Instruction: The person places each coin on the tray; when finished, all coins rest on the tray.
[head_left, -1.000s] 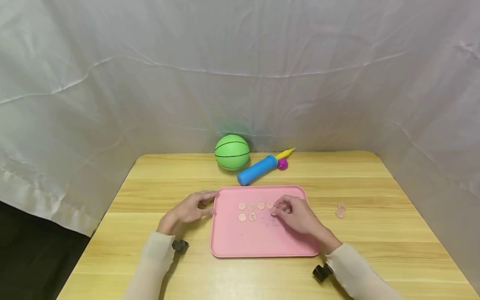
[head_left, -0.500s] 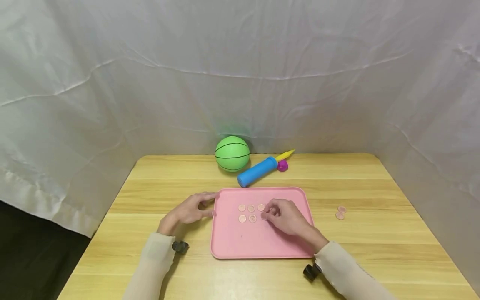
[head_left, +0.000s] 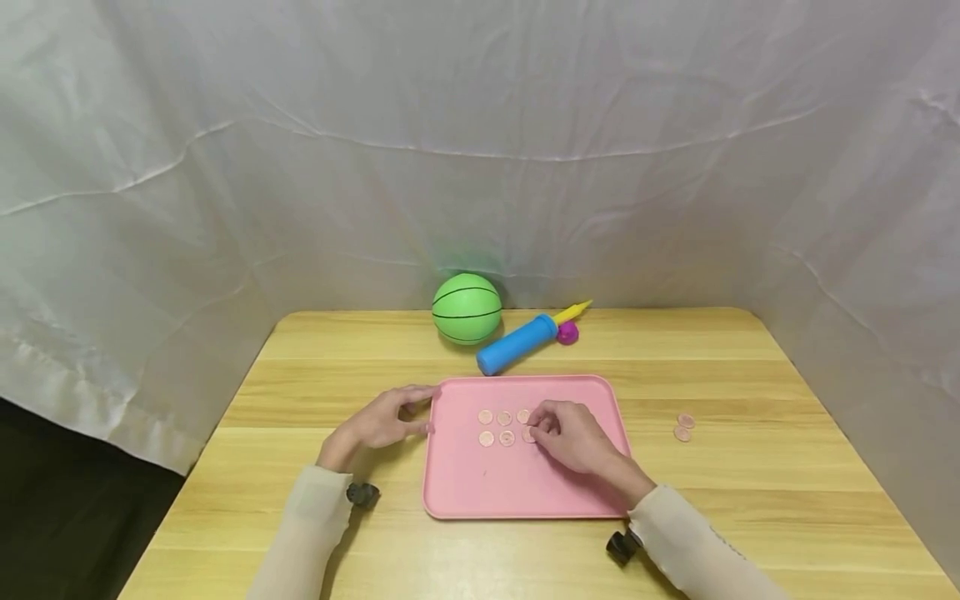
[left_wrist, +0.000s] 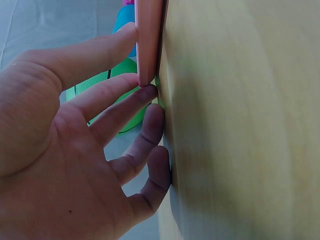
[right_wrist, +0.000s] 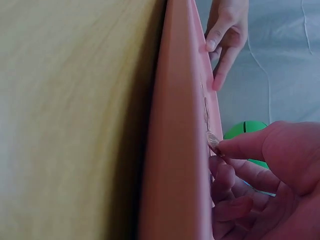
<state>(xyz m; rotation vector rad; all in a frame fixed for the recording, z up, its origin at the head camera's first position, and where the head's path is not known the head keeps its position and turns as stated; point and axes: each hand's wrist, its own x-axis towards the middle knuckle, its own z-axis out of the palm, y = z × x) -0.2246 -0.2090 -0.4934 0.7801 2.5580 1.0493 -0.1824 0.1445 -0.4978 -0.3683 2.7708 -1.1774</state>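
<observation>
My right hand (head_left: 573,435) is over the pink tray (head_left: 517,496), pinching a copper-coloured coin (right_wrist: 214,142) between thumb and fingertips. In the right wrist view that coin stands tilted, close over the tray floor. It lies at the right end of the near row, beside a flat coin (head_left: 507,437). Behind runs a second row of coins (head_left: 504,417), its right part hidden by my hand. My left hand (head_left: 381,418) rests at the tray's left rim, fingers spread and relaxed. Seen from the left wrist, the thumb and fingertips touch the tray's edge (left_wrist: 148,45).
Beyond the tray lie a green ball (head_left: 467,309), a blue pump (head_left: 517,344) with a yellow nozzle, and a small purple object (head_left: 567,333). Two more coins (head_left: 684,427) are on the wooden table (head_left: 750,492) to the right. Grey cloth (head_left: 480,150) hangs around the back and sides.
My right hand has moved a little left with its coin, to the end of the near row, and now holds it lower there. My left hand stays at the rim.
</observation>
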